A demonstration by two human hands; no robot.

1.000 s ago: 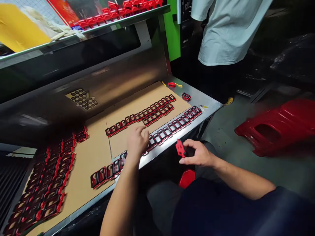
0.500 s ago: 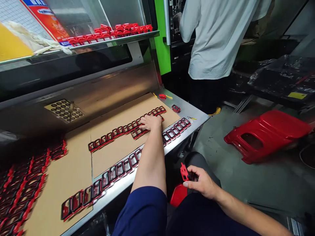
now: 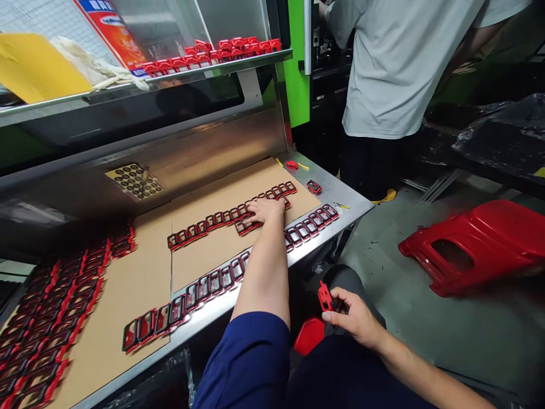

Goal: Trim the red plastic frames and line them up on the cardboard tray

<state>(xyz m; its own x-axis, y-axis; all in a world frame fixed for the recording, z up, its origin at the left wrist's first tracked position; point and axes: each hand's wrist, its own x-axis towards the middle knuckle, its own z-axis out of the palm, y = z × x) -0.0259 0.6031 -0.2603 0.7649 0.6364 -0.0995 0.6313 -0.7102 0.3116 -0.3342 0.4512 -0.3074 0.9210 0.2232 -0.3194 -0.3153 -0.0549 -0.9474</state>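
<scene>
My left hand (image 3: 267,210) reaches across the bench, palm down with fingers spread, over the red-and-black plastic frames on the cardboard. It covers part of a long row of frames (image 3: 200,228) and a short row (image 3: 247,227) in front of it; whether it presses on them I cannot tell. Low over my lap, my right hand (image 3: 357,319) pinches a red plastic part (image 3: 325,296) with some black on it, partly hidden by the fingers. Another row of frames (image 3: 215,279) runs along the bench's metal front edge, crossed by my left forearm.
Many stacked frames (image 3: 63,307) fill the left end of the cardboard (image 3: 140,272). A shelf above carries red parts (image 3: 225,51). A sticker sheet (image 3: 135,180) is on the back panel. One person (image 3: 392,74) stands beyond the bench; a large red shell (image 3: 481,244) lies on the floor.
My view has turned slightly left, so the scene sits further right in the picture. Both hands keep nearly the same pose, and the red part stays in my right hand.
</scene>
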